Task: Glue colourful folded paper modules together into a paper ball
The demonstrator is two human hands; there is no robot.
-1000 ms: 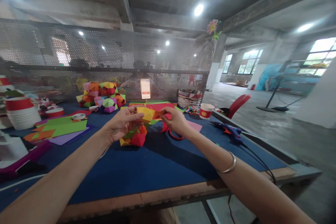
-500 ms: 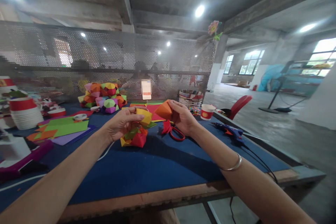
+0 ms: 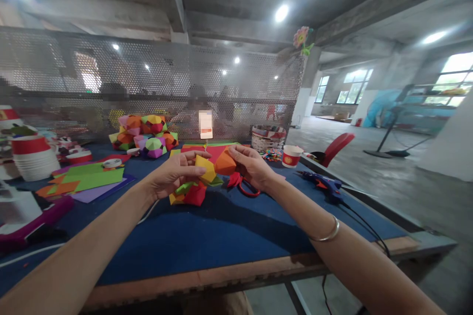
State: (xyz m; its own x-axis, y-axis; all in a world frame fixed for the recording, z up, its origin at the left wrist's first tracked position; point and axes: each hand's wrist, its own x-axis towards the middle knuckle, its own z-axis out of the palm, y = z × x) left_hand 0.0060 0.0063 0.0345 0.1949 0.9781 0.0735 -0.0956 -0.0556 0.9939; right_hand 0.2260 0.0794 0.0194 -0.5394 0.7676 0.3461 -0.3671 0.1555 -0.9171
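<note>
My left hand (image 3: 170, 173) pinches a yellow folded paper piece (image 3: 206, 167) between thumb and fingers. An orange folded paper piece (image 3: 223, 163) is gripped in my right hand (image 3: 251, 163), up against the yellow one; whether they are joined I cannot tell. Just below my left hand lies a partly built paper ball (image 3: 195, 194) in red, yellow and green, its upper part hidden. A green folded bit (image 3: 214, 182) shows under the yellow piece. Beneath my right hand are red-handled scissors (image 3: 250, 189) and a red folded paper piece (image 3: 234, 179).
Finished paper balls (image 3: 153, 145) are heaped at the back left, near coloured paper sheets (image 3: 92, 179) and stacked paper cups (image 3: 35, 160). A blue glue gun (image 3: 327, 184) lies right, by a paper cup (image 3: 291, 156). A basket (image 3: 268, 139) and a phone (image 3: 206, 124) stand behind.
My right hand has moved left and slightly down with the orange piece, closing the gap to the yellow piece. The left hand has shifted slightly right.
</note>
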